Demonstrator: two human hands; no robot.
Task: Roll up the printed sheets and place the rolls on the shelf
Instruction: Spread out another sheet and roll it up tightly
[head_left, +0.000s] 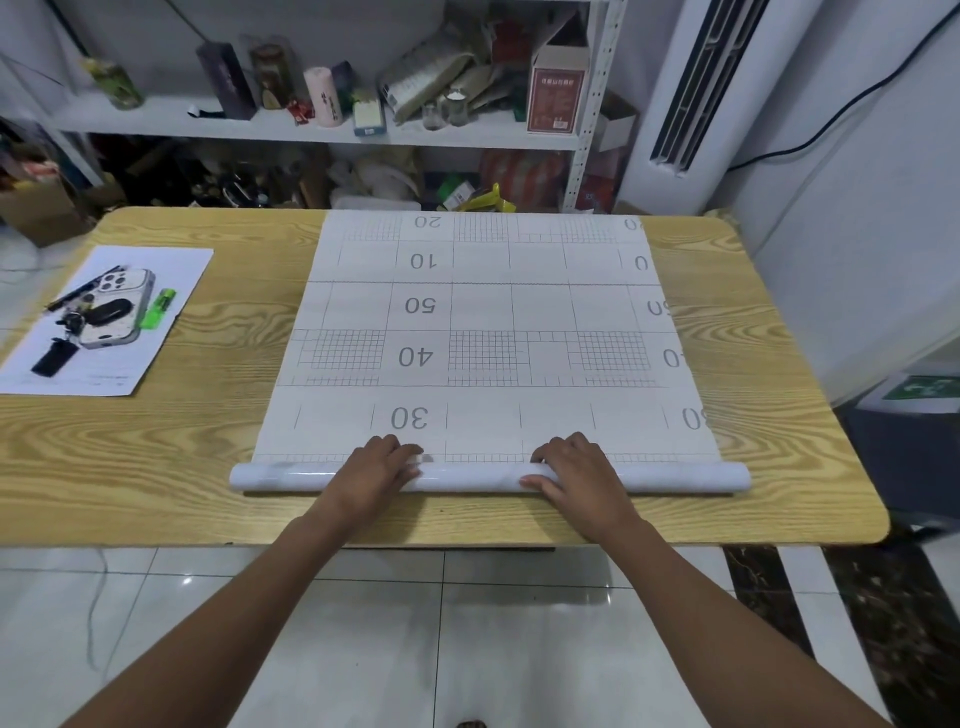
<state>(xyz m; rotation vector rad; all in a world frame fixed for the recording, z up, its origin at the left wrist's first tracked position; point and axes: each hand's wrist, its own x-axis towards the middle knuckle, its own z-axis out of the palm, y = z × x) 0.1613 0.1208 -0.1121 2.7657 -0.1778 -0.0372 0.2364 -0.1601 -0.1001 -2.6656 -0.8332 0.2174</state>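
Light, glossy and probably springy, the roll (467, 477) has the left hand (376, 467) and right hand (576, 470) curled round it, either side of its middle.

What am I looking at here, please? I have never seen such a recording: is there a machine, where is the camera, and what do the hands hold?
There is no machine here. A person wears one camera on the head, so the single picture looks forward and down at their own two arms. On the wooden table lies a large printed sheet with grids and numbers. Its near edge is already wound into a roll. The left hand and the right hand both grip this roll, with the fingers curled over it. At the table's left lies a white paper carrying a phone, a green highlighter and keys. Behind the table stands a shelf full of boxes and jars.
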